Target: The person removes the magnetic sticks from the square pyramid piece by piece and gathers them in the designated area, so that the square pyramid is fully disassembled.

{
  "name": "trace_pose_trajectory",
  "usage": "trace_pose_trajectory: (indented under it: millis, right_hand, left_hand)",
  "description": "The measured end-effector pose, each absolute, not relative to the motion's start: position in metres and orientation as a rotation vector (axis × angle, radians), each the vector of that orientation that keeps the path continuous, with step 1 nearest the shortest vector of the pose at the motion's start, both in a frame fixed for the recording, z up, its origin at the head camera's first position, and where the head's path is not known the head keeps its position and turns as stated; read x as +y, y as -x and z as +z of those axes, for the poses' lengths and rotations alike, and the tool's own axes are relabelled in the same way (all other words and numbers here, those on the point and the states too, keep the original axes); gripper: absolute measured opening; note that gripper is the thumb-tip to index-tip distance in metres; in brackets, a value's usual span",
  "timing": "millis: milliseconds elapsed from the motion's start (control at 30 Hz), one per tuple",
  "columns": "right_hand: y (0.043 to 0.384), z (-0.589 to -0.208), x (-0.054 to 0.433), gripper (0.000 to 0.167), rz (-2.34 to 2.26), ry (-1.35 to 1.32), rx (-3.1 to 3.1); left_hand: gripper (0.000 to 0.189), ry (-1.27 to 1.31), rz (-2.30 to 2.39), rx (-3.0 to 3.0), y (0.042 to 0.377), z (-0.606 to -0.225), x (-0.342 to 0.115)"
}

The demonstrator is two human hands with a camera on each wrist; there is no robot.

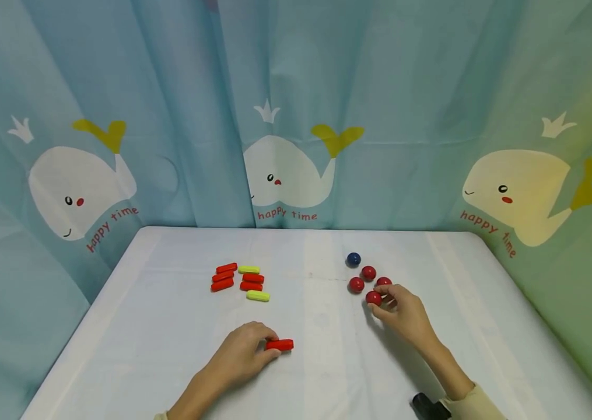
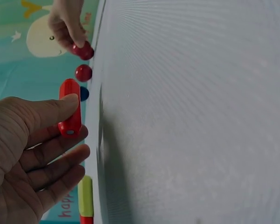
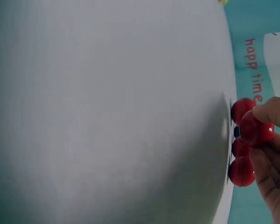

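Between thumb and fingers my left hand pinches a short red stick, which the left wrist view shows as a red faceted piece with a small pale spot on its end. My right hand holds a red ball by thumb and fingertips; in the right wrist view that ball covers part of the others behind it. Just beyond it lie more red balls and one dark blue ball. One red ball is partly hidden by the right fingers.
Several red sticks and two yellow-green sticks lie grouped on the white table, left of centre. A black object shows beside the right sleeve. A whale-print curtain hangs behind the table.
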State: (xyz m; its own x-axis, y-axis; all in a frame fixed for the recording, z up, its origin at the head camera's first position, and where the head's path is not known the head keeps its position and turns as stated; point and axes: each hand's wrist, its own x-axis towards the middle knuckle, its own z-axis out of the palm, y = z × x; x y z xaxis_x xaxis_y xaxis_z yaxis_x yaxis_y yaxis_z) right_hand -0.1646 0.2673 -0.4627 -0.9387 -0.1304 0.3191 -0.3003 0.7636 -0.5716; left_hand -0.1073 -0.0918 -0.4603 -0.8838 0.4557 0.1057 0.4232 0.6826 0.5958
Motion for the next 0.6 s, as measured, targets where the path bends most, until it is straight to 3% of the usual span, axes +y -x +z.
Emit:
trace_pose_trajectory:
  millis: [600]
  right_hand:
    - [0.179,-0.461,0.268,0.029,0.73,-0.427,-2.693]
  left_hand:
    - [0.015,-0.741,0.952,2.855,0.107,-0.461,-0.093]
